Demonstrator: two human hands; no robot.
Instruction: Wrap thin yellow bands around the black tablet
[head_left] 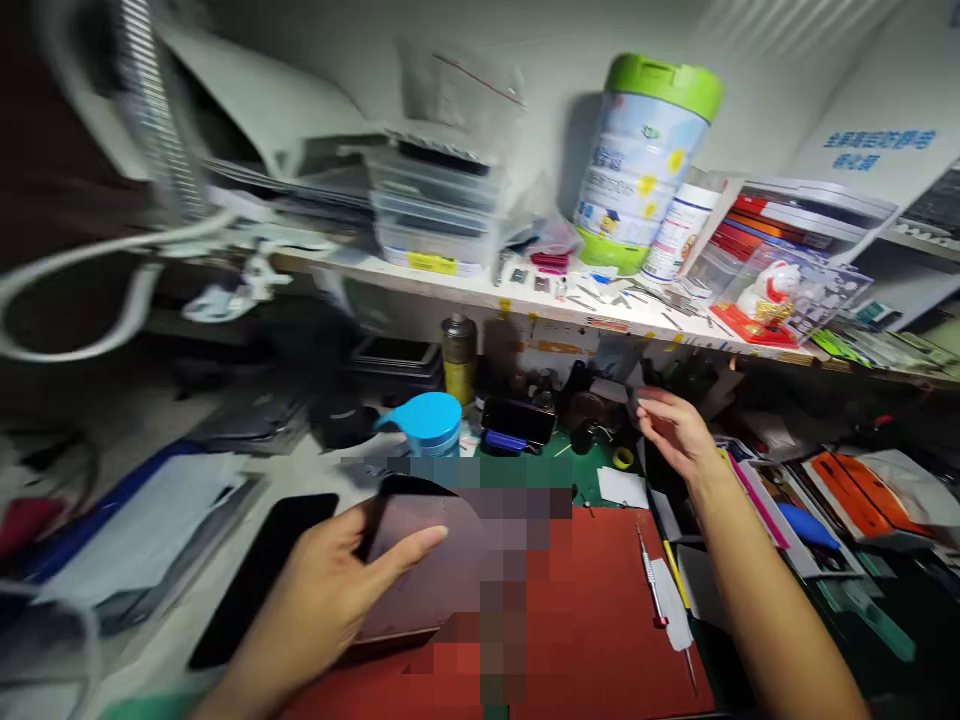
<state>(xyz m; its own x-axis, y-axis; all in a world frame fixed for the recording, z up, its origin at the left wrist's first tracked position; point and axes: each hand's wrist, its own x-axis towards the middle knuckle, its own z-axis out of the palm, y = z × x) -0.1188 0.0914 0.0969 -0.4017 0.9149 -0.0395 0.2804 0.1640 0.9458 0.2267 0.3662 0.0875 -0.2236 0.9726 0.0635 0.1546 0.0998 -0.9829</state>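
Note:
My left hand is closed around the edge of a flat, dark-screened tablet, with the thumb lying on its face. The tablet is tilted above a red work mat, and a pixelated patch covers its right part. Farther back on the right, my right hand reaches under the shelf with its fingers curled together. Against its fingertips is a small dark thing I cannot make out, among dark clutter. A screwdriver lies on the mat's right side, beside a white strip.
A white shelf crosses above the bench, bearing a large green-lidded can, clear plastic boxes and a cat figurine. Under it stand a blue-lidded container and a spray can. A black panel lies at left.

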